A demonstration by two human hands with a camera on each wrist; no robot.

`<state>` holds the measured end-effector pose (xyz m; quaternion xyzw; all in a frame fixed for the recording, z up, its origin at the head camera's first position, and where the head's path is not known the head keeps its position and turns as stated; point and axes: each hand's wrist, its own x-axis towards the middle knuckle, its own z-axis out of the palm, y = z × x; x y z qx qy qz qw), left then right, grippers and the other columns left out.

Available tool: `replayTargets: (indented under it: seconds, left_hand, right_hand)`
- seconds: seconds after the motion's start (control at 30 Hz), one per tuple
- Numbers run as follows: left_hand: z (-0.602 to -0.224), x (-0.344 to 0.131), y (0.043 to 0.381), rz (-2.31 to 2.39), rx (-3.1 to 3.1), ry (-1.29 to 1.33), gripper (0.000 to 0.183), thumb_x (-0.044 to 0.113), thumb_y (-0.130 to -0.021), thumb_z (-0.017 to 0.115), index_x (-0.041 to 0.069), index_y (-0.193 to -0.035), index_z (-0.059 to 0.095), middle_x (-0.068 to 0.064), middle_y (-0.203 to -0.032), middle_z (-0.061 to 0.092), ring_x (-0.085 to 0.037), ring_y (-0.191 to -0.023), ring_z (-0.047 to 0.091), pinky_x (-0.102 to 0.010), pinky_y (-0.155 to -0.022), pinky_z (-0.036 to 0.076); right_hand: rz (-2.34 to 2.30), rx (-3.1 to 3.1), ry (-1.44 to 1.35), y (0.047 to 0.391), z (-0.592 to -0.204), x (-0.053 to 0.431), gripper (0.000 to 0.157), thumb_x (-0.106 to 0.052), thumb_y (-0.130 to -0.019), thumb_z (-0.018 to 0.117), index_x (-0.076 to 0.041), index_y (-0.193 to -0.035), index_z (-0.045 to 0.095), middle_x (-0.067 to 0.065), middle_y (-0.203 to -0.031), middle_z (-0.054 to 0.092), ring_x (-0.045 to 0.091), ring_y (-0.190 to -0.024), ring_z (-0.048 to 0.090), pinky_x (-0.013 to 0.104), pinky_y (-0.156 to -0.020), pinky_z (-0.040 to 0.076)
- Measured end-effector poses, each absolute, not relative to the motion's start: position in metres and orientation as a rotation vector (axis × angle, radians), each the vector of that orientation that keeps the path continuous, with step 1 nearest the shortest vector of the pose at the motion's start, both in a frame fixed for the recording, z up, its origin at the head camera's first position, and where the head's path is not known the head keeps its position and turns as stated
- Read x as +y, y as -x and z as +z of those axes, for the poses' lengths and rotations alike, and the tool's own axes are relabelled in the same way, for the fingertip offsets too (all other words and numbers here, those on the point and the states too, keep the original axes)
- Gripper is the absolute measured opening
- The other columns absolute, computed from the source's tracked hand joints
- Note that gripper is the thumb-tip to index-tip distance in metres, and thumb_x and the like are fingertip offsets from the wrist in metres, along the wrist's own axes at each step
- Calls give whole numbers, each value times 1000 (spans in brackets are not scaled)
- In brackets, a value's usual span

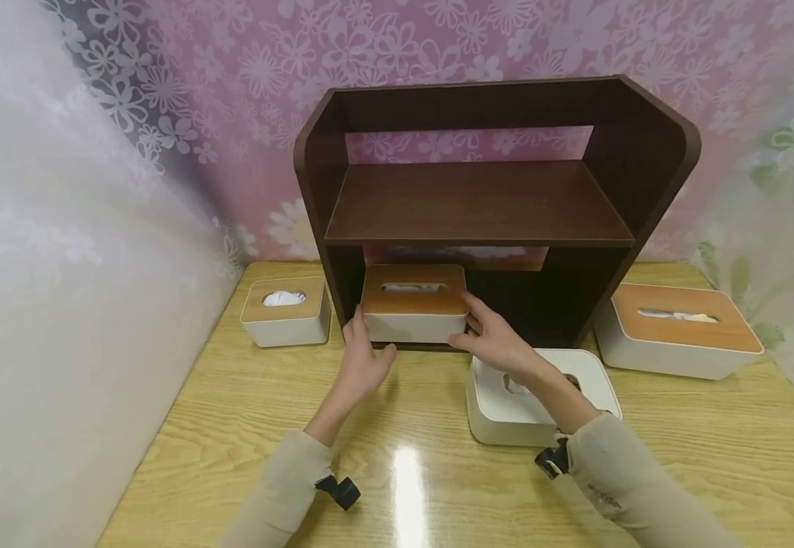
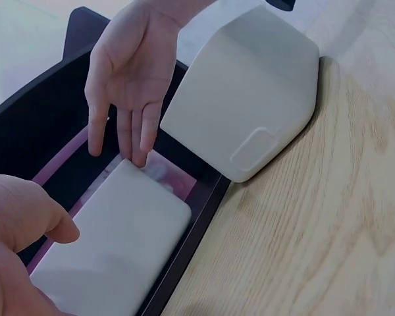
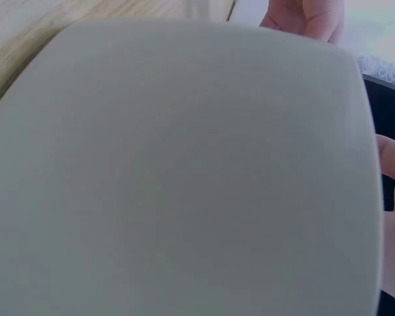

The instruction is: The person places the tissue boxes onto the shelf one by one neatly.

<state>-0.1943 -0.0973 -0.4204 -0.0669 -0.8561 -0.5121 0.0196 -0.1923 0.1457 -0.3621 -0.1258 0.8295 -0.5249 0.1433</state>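
A tissue box with a brown wooden lid and white body stands on the bottom shelf of a dark brown shelf unit, at its left side. My left hand is at the box's left end, fingers extended along it and thumb held away. At the right end, my right hand has its fingertips by the side and its thumb near the front corner. The left wrist view shows the right hand's fingers fairly straight at the box's end. Below my right forearm sits an all-white tissue box, which fills most of the right wrist view.
A small wood-lidded tissue box stands left of the unit, and a larger wood-lidded one stands to its right. All rest on a light wooden table. A pale wall bounds the left side; flowered pink covering hangs behind.
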Motion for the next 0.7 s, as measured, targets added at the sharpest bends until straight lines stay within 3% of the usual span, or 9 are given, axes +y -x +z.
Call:
replayTargets:
  seconds: [0.5,0.7]
  left_hand:
    - [-422,-100,201,-1642,-2639,232,92,13,-91,58,-2,-157,-4,-29,-157,10,-42,-141,29,-57,-108,35]
    - [-419,-102,199,-1650,-2628,249,92,13,-89,58,-2,-157,-3,-30,-158,9,-41,-143,25,-56,-111,32]
  right_hand:
    - [-1750,2198,364,204,-370,149,81,-15,-101,56,-9,-160,0,12,-166,1,32,-152,8,51,-118,19]
    - [-1719,2182,313,197,-368,160,87,-24,-100,59,-14,-160,-4,13,-166,0,31,-152,8,51,-119,19]
